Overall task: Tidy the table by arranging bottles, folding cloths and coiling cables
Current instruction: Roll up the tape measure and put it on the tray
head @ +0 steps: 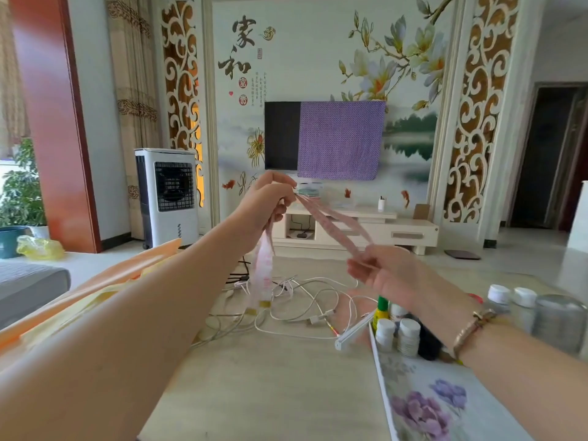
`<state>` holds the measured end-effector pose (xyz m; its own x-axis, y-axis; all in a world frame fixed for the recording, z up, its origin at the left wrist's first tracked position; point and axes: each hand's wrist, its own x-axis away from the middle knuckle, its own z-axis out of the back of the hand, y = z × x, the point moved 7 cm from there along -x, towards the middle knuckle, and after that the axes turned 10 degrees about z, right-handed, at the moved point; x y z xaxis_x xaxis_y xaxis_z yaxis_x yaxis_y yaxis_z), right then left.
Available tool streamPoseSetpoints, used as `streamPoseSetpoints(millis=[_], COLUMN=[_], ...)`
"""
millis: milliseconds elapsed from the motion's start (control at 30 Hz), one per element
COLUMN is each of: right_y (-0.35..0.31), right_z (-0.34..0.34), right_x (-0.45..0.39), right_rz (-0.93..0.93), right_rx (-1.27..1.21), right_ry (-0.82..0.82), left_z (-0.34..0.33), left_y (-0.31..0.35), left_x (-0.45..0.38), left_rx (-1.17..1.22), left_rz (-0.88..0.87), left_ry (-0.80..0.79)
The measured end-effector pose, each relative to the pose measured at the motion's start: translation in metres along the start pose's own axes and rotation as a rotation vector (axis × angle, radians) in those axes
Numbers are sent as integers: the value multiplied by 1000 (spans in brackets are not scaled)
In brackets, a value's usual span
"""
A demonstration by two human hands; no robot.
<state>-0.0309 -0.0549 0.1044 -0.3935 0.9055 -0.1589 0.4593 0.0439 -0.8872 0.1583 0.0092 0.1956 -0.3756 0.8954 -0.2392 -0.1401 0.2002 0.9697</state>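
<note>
My left hand (266, 198) is raised above the table and pinches a pink tape measure (331, 224) near its fold. Two metal-tipped ends of the tape hang down from that hand toward the table. My right hand (386, 272) pinches the tape's other stretch lower and to the right, so the strip runs taut between both hands. Beneath them a tangle of white cables (305, 300) lies on the table (270, 377). Several small white-capped bottles (397, 332) and a green-yellow bottle (381, 308) stand on a flowered tray (423, 402) at the right.
Orange and yellow cloths (95, 294) lie along the table's left side. More capped jars (521, 300) stand at the far right. Beyond the table are a white TV cabinet (359, 227), an air cooler (167, 195) and a grey sofa edge (28, 281).
</note>
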Motion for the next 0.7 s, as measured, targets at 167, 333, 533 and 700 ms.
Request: streamPoseSetpoints(millis=[167, 333, 533, 700], right_y=[46, 70, 65, 34], right_z=[13, 16, 18, 30], right_x=[25, 36, 37, 30], right_rz=[-150, -141, -67, 27], right_rx=[293, 400, 401, 483], right_ry=[-107, -193, -227, -221], left_z=[-14, -33, -51, -56], left_y=[5, 5, -5, -8], left_x=[4, 10, 12, 9], left_rx=[0, 94, 38, -146], left_rz=[-10, 5, 6, -6], left_ry=[51, -61, -118, -81])
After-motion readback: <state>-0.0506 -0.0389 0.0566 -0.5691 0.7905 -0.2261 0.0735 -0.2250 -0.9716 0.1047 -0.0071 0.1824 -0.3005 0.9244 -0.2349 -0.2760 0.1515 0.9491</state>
